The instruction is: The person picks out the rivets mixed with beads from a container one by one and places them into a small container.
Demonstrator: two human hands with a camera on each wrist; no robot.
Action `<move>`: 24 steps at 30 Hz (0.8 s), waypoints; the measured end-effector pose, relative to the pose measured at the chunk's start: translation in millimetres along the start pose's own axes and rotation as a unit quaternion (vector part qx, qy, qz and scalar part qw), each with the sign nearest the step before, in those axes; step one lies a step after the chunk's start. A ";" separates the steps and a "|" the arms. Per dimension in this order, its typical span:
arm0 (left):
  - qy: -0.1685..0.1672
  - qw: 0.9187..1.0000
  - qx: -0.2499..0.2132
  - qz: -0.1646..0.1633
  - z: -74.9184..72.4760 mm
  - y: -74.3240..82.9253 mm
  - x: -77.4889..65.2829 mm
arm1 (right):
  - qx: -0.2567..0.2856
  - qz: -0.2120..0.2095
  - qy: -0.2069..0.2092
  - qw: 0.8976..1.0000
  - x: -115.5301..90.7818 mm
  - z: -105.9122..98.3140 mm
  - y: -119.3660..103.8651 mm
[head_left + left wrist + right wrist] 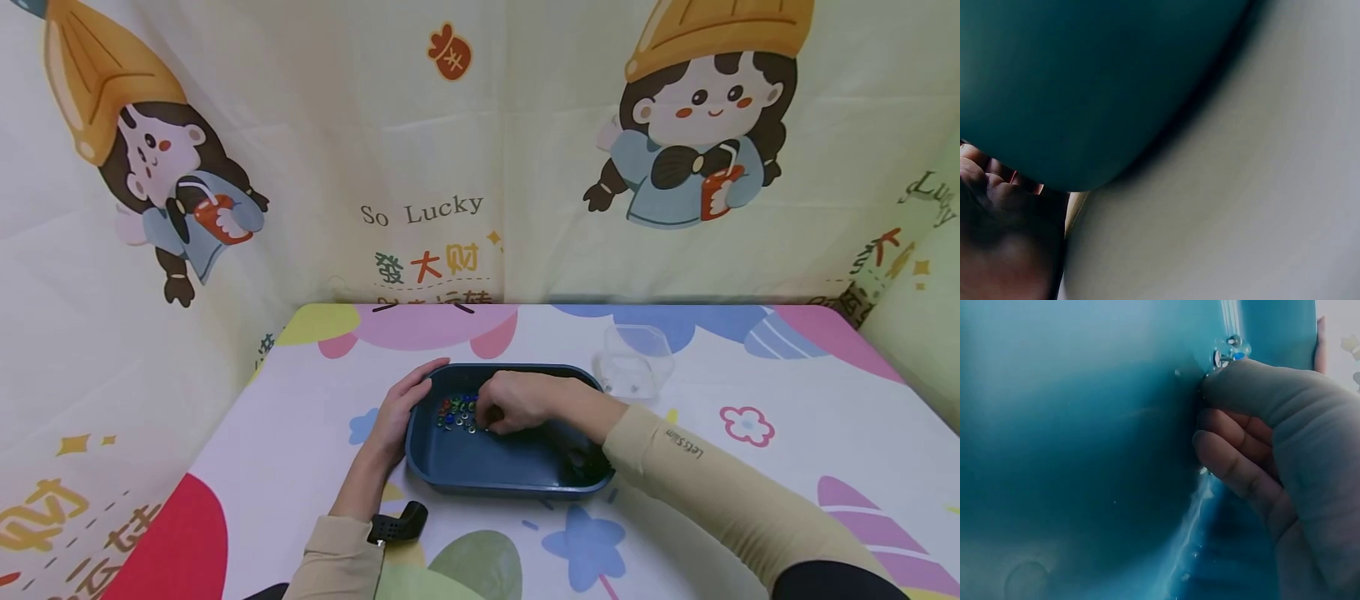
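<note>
your left hand [396,414] grips the blue tray [487,473]; your right hand [521,402], its hold hard to tell, seems to be picking tack-like pieces [450,419], so next calls for fingertip precision.

Cartoon figures [712,117] in orange hats and the words "So Lucky" [422,210] decorate a cream cloth backdrop [540,167] rising at far side, left and right around a white desk [697,500] patterned with colourful shapes, a large red one [176,542] at near left, in soft light.
</note>
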State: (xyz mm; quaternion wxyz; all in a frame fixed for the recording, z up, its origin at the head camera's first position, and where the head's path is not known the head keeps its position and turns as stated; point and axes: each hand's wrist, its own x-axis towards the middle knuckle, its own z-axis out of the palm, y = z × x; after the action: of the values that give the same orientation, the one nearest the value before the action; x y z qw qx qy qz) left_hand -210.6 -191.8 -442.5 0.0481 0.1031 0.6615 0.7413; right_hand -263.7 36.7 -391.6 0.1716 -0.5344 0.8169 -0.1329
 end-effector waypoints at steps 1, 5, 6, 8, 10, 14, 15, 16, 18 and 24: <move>0.001 1.000 0.000 0.000 -0.1 0.0 -0.1 | -0.003 -0.001 0.000 1.000 0.4 0.2 -0.4; 0.004 1.000 -0.001 -0.002 -0.5 -0.4 -0.1 | -0.009 -0.004 0.001 1.000 0.7 1.0 -2.1; 0.004 1.000 -0.001 -0.002 -0.6 -0.4 -0.1 | -0.009 -0.004 0.002 1.000 0.4 1.0 -2.4; 0.004 1.000 -0.002 -0.003 -0.6 -0.5 -0.3 | -0.005 -0.002 0.007 1.000 -0.5 1.1 -2.7; 0.003 1.000 -0.003 -0.003 -0.4 -0.3 -0.7 | 0.005 0.001 0.015 1.000 -1.9 1.0 -2.4; 0.001 1.000 -0.005 -0.003 -0.3 -0.2 -0.7 | 0.035 0.015 0.044 0.998 -5.3 0.4 0.4; 0.002 1.000 -0.004 -0.002 0.0 0.0 -0.9 | 0.046 0.018 0.053 0.997 -6.3 -0.1 1.3; 0.001 1.000 -0.005 -0.002 -0.1 0.0 -0.6 | 0.058 0.020 0.062 0.996 -7.4 -0.8 2.2; 0.001 1.000 -0.004 -0.002 0.2 0.3 -0.6 | 0.078 0.019 0.081 0.993 -9.5 -3.0 3.2; 0.004 1.000 -0.004 -0.004 1.0 0.3 -0.4 | 0.112 -0.011 0.134 0.985 -14.2 -8.0 5.6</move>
State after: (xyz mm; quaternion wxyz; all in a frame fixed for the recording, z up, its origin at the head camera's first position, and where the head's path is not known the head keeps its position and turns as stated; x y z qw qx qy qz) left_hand -210.0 -191.0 -442.1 0.0493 0.0971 0.6589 0.7443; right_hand -266.4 52.1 -384.7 0.1182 -0.4979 0.8066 -0.2960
